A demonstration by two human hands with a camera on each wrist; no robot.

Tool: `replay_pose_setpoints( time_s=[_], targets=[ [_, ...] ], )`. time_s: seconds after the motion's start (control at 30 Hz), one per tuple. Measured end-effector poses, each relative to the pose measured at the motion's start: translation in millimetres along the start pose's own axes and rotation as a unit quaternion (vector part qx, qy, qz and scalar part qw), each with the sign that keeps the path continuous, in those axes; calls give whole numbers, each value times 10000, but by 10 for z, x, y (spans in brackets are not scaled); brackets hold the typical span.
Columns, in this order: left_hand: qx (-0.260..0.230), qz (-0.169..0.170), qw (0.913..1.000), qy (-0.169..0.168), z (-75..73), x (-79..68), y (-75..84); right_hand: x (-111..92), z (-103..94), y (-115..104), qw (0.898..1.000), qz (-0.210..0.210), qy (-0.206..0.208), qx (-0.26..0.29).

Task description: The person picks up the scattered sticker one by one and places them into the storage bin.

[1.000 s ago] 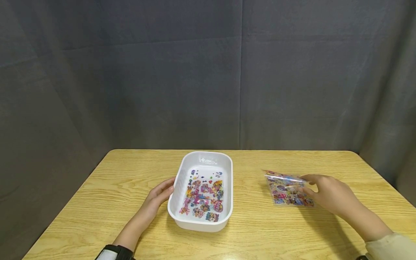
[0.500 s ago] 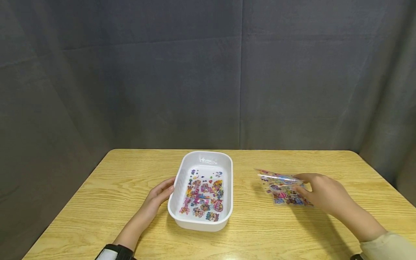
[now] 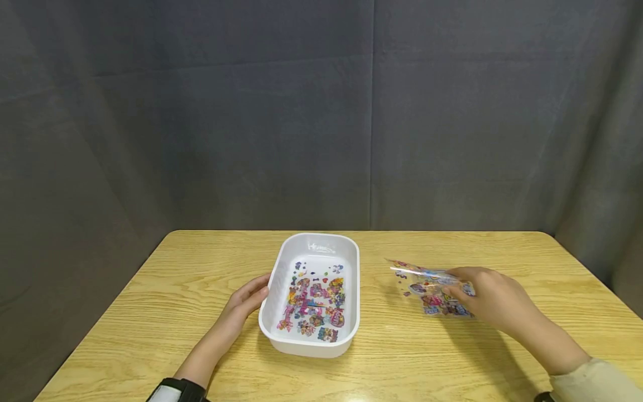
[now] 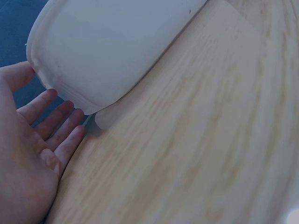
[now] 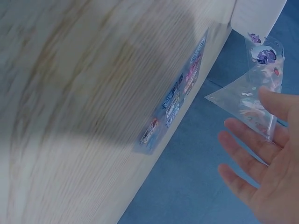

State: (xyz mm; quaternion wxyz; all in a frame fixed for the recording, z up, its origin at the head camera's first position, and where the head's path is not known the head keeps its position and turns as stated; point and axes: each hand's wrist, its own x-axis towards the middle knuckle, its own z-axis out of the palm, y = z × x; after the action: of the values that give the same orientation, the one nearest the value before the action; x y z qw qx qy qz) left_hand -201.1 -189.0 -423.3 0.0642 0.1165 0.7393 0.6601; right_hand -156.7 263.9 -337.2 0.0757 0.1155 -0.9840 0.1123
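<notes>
In the head view a white plastic tray [image 3: 321, 350] stands left of the middle, with colourful sticker sheets [image 3: 313, 304] flat inside. My left hand [image 3: 236, 312] rests its fingertips and thumb on the tray's left side; the left wrist view shows those fingers [image 4: 70, 112] fairly straight at the wall. To the right, my right hand [image 3: 494, 296] pinches a clear sticker sheet [image 3: 417, 273], lifted and bent over, between thumb and fingers. Below it another sticker sheet [image 3: 437, 306] lies flat on the table, partly covered by the hand; the right wrist view shows this lower sheet [image 5: 175, 100] apart from the held one.
The wooden table [image 3: 201, 268] has rounded far corners. Dark grey cloth [image 3: 281, 123] hangs behind it and at both sides. A black band with a white block [image 3: 173, 391] sits on the left wrist, and a light sleeve [image 3: 593, 382] covers the right forearm.
My right hand has moved a little left, drawing the pinched sheet toward the tray and off the flat sheet below. My left hand and the tray have stayed put.
</notes>
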Motion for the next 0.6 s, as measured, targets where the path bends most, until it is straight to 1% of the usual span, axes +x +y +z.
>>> replay_pose_setpoints(
  time_s=[0.2, 0.37, 0.6],
  targets=[
    [30, 14, 9999, -95, -11, -4, -3, -27, -4, -70, 9999, -46, 63, 67],
    [15, 65, 9998, -170, -17, -6, 1, -35, -13, -97, 9997, -172, 149, 78],
    [5, 83, 9998, -195, -20, -12, -4, -29, -14, -146, 9994, -231, 225, 107]
  ],
)
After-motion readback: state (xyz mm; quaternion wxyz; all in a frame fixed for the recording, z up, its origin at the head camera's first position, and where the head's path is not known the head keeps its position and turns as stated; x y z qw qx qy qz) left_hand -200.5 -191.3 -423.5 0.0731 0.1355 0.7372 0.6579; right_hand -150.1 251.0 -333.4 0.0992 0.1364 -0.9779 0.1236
